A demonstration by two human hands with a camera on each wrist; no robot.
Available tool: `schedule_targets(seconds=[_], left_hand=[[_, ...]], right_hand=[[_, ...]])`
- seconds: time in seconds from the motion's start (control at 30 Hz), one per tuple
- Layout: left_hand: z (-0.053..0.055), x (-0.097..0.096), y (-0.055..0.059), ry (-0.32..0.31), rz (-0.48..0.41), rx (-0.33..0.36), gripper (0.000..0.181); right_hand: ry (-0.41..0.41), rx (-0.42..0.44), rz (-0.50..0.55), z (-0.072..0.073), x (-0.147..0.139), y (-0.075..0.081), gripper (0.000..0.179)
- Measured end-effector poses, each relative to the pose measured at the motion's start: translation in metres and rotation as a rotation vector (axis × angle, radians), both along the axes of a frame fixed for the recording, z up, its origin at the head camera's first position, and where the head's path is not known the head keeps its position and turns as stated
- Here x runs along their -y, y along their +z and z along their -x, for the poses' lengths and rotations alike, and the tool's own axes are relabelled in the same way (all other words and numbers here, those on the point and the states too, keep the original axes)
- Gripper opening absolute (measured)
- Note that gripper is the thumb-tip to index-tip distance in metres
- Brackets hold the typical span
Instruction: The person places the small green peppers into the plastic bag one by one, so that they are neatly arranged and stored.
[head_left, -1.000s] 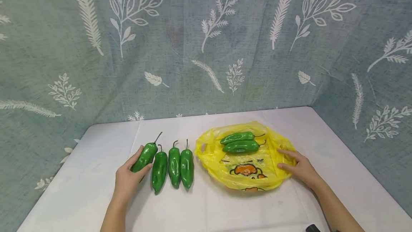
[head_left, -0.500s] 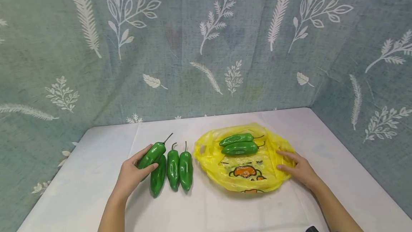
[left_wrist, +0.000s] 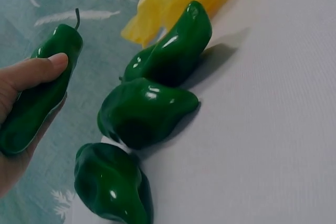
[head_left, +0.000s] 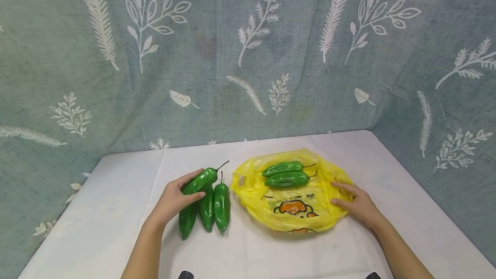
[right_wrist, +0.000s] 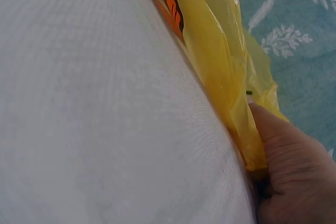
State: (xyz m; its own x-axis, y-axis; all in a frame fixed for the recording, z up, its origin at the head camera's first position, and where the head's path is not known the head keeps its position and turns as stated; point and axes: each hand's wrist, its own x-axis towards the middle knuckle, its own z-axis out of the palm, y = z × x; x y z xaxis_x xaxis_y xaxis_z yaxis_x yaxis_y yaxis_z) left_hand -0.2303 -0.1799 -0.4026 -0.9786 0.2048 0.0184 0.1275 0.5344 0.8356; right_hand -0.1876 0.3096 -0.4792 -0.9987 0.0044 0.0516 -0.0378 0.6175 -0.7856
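A glossy green chili pepper (head_left: 201, 181) is in my left hand (head_left: 172, 199), gripped between thumb and fingers, its stem pointing up and right. It is raised over the row of green peppers on the white table; two to its right, a pepper (head_left: 207, 211) and another pepper (head_left: 221, 208), show well, while a third pepper (head_left: 187, 221) is partly hidden below the hand. My right hand (head_left: 360, 206) rests on the right rim of a yellow plastic bag (head_left: 252, 203), thumb and fingers spread. Inside the open bag lie a pepper (head_left: 283, 168) and a second pepper (head_left: 287, 179), side by side.
The white table (head_left: 116, 218) carries everything. Patterned green-grey cloth (head_left: 217, 111) hangs behind it and along both sides. Dark small objects, one a rounded black tip (head_left: 186, 275), poke in at the bottom edge.
My left hand has lifted the pepper from the left end of the row and carried it right, over its neighbours. The right hand stays at the bag's rim.
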Motion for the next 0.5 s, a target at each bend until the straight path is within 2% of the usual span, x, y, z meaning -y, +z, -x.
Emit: schedule_targets(seconds=[0.2, 0.5], left_hand=[[0.008, -0.011, 0.004, -0.018, -0.006, -0.018, 0.063], [0.020, -0.036, 0.009, -0.094, -0.014, -0.014, 0.062]], right_hand=[[0.002, 0.000, -0.009, 0.001, 0.000, 0.000, 0.063], [0.000, 0.009, -0.001, 0.001, -0.001, 0.000, 0.064]])
